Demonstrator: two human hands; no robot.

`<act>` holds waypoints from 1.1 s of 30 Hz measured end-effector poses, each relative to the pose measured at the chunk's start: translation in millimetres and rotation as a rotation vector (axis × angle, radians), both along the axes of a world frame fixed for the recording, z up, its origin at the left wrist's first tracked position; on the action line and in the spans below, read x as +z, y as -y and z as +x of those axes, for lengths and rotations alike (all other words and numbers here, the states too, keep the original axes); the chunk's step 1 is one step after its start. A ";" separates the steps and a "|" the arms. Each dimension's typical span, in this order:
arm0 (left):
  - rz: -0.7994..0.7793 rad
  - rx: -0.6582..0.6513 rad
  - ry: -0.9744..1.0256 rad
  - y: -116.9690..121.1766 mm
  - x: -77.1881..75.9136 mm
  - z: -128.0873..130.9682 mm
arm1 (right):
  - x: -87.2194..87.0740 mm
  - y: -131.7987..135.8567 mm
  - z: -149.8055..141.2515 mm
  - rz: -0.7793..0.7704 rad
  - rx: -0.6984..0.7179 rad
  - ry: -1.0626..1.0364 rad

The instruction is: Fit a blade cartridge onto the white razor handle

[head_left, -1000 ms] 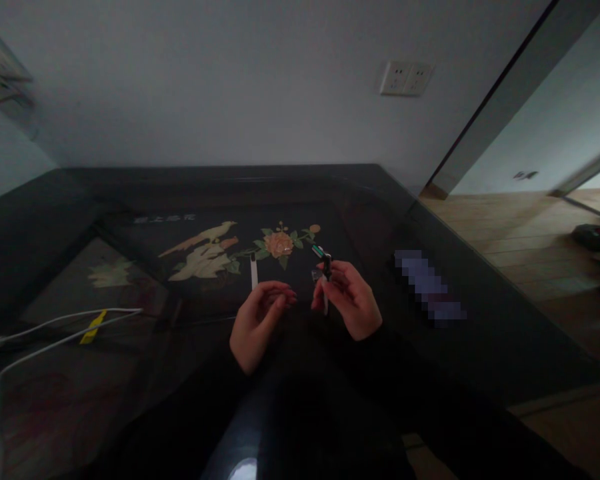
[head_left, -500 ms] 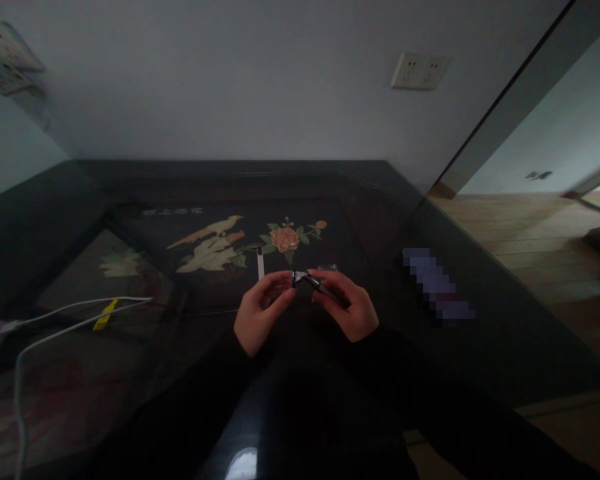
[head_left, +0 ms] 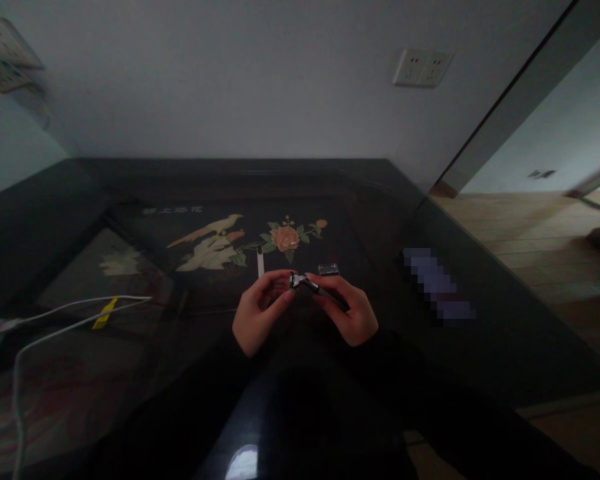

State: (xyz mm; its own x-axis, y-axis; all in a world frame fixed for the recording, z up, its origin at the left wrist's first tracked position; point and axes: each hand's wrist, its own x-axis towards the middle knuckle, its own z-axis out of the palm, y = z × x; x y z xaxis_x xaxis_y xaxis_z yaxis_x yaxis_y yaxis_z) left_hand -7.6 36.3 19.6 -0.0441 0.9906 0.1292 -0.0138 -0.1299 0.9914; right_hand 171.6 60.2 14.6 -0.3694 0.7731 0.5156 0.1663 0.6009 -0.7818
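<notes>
A silver razor (head_left: 310,286) with a dark handle is held between my two hands above the dark table. The thumb and fingers of my left hand (head_left: 261,313) pinch its head end. My right hand (head_left: 349,310) closes around the handle, hiding part of it. Just beyond the right fingers lies a small clear plastic case (head_left: 329,269). A thin pale strip with a dark tip (head_left: 260,261) rests beyond my left fingers, its lower end hidden behind them.
The glossy table (head_left: 380,373) bears a bird-and-flower picture (head_left: 285,238). White cables (head_left: 80,305) with a yellow tag (head_left: 105,313) run along the left. A blurred-out bluish object (head_left: 436,283) lies right. Behind stands a wall with sockets (head_left: 423,67).
My right fingers have shifted slightly left and down along the razor, and more of the clear case shows behind them. Both hands still hold the razor.
</notes>
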 end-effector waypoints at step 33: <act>-0.025 -0.074 0.041 4.0 1.2 0.0 | 6.3 3.5 1.5 0.038 -0.009 0.085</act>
State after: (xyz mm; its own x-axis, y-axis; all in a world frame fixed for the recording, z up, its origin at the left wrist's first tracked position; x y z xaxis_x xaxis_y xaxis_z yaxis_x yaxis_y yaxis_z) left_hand -7.6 32.2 20.7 0.0244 0.9943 0.1035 -0.0629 -0.1018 0.9928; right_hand 173.1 56.7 20.9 -0.4059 0.7572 0.5118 0.2364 0.6279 -0.7415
